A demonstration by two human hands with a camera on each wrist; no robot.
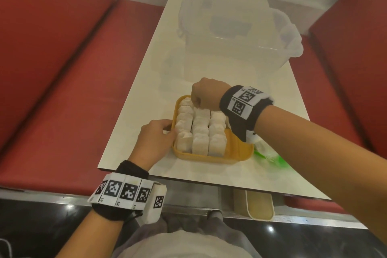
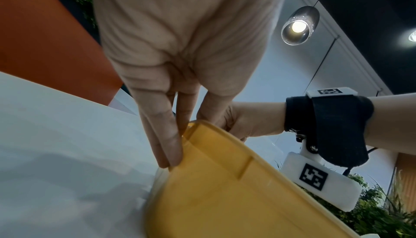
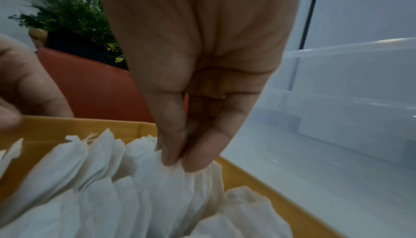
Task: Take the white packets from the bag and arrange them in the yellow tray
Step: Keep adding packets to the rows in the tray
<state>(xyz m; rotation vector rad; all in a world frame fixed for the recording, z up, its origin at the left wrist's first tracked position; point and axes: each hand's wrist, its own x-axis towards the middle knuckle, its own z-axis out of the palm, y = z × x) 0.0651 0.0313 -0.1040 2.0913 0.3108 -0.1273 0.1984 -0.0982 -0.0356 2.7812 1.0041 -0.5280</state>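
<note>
The right hand [image 1: 204, 95] hovers over the far end of the yellow tray [image 1: 236, 153], thumb and forefinger pinched together on the top edge of a white packet [image 3: 171, 176] in the middle row. The left hand [image 1: 156, 138] steadies the tray from its left side, fingers [image 2: 166, 140] straight and pressed against the outer wall, holding nothing. The packets [image 1: 201, 132] stand upright in 3 rows, close together, with bare yellow floor showing along the right side. To my eye the step is seating this packet at the back of its row. It should go well if the pinch stays light on the thin paper, the packet drops straight down behind its neighbours, and the left hand keeps the tray from sliding. The bag [image 1: 270, 155], clear with green, lies just right of the tray under the right forearm
</note>
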